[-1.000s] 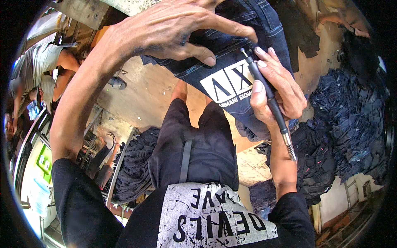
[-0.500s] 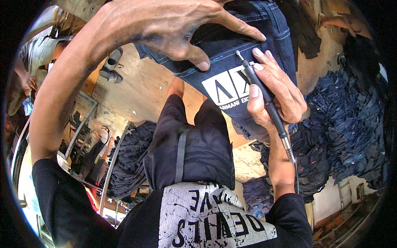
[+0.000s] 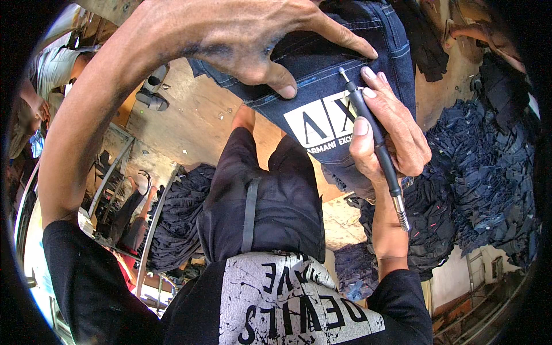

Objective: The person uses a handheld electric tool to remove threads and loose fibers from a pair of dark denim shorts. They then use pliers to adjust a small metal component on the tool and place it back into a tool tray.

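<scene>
1. My left hand (image 3: 253, 40) is spread, thumb and forefinger wide apart on the dark blue denim garment (image 3: 322, 60); I cannot tell how my other fingers lie.
2. My right hand (image 3: 399, 123) is closed in a pen-like hold around a black rotary-tool handpiece (image 3: 376, 138), its small ball tip (image 3: 341, 70) over the denim, just above the white print (image 3: 313, 123). I cannot tell whether it touches.
3. The garment lies under both my hands, at the top.
4. To my right is a heap of denim pieces (image 3: 489, 184); to my left, dark slippers (image 3: 152, 102).
</scene>
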### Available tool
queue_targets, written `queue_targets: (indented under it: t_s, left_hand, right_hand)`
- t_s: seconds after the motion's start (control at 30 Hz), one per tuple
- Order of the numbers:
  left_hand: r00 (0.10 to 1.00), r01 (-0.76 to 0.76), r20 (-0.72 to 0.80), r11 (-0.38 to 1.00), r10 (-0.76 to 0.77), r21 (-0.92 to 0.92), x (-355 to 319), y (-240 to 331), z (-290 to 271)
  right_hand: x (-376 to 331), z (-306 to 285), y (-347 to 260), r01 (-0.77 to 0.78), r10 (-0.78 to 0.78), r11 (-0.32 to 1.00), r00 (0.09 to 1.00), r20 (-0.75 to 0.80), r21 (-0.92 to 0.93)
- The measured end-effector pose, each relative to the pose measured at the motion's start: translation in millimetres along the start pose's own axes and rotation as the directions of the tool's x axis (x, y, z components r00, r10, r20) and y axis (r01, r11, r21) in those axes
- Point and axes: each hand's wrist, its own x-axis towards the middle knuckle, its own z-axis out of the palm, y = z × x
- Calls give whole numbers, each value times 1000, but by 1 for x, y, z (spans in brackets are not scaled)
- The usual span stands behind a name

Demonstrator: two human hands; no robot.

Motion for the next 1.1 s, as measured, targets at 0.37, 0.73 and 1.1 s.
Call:
queue_targets:
  t_s: [0.37,0.73,1.1]
  left_hand:
    - [1000,13,17,1000,-12,-25,4,-4,2]
    - [1000,8,3,1000,-8,7,4,-1,1]
    - [980,119,148,989,-131,88,6,13,-12]
  right_hand:
    - [-2,-3,-1,-39,39,999,999,-29,-27]
    - [3,-2,-3,-9,8,1000,999,34,18]
    - [1,-3,-1,-10,10,1000,999,33,4]
